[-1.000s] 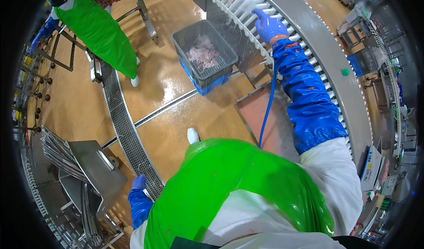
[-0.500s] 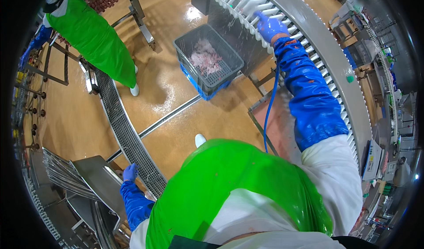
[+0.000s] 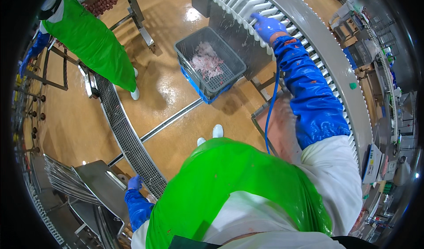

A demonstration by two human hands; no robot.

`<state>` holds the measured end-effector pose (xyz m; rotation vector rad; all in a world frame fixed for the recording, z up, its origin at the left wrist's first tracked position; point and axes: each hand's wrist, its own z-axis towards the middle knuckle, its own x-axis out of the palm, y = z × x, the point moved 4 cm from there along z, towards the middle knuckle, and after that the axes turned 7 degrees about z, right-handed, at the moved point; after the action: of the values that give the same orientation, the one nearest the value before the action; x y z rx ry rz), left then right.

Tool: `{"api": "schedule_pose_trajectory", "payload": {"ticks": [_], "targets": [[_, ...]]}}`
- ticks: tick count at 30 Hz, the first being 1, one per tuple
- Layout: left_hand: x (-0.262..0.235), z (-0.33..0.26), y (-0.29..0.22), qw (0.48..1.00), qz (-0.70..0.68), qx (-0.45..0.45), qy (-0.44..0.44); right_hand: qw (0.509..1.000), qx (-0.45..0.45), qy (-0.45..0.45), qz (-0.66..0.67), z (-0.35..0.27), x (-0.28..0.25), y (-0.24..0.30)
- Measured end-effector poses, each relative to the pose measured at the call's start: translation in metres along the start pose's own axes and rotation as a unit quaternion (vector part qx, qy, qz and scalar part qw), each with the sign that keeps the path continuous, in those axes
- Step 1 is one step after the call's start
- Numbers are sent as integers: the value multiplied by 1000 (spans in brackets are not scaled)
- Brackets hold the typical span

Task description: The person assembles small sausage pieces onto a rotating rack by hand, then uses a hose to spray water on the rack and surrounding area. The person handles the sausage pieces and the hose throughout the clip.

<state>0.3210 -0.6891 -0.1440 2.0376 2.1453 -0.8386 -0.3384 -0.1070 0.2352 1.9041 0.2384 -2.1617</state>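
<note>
My right hand (image 3: 268, 27), in a thin purple-blue glove and blue sleeve, is closed beside the white slats (image 3: 238, 1) of a curved steel conveyor. A blue hose (image 3: 270, 116) runs up to its wrist and appears held in it; the hose's end is hidden. Water streaks show below the slats near that hand. My left hand (image 3: 135, 182), gloved alike, hangs low beside a steel trolley (image 3: 99, 178) with thin metal rods. Its fingers are too small and turned away to read.
A grey crate (image 3: 240, 66) with pale pink meat scraps stands on a blue one. A floor drain grating (image 3: 128, 138) curves at left. A co-worker in a green apron (image 3: 88, 37) stands beyond it, near hanging sausages (image 3: 99, 4). A steel tray (image 3: 287, 121) lies under my right arm.
My right hand has shifted slightly left along the slats. My left hand has dropped a little lower. My second white boot has come into view.
</note>
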Motion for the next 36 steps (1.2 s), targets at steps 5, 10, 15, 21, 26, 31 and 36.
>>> {"api": "schedule_pose_trajectory", "payload": {"ticks": [5,10,15,21,26,31,36], "targets": [[4,0,-51,999,-36,28,-8,997,32,52,50,23,-10,11],[9,-21,-104,998,1,44,-46,997,-34,2,76,66,-9,8],[19,-19,-117,997,-19,47,-57,989,-23,-77,127,129,-30,-3],[35,-26,-102,998,-31,5,-47,994,-106,32,27,153,-8,32],[26,-12,-68,995,-68,-72,-14,994,-98,56,4,159,4,62],[2,26,-104,998,-34,-60,-9,997,-45,39,56,200,17,72],[-44,85,-158,1000,-13,-13,-10,998,-55,0,34,236,20,102]]}}
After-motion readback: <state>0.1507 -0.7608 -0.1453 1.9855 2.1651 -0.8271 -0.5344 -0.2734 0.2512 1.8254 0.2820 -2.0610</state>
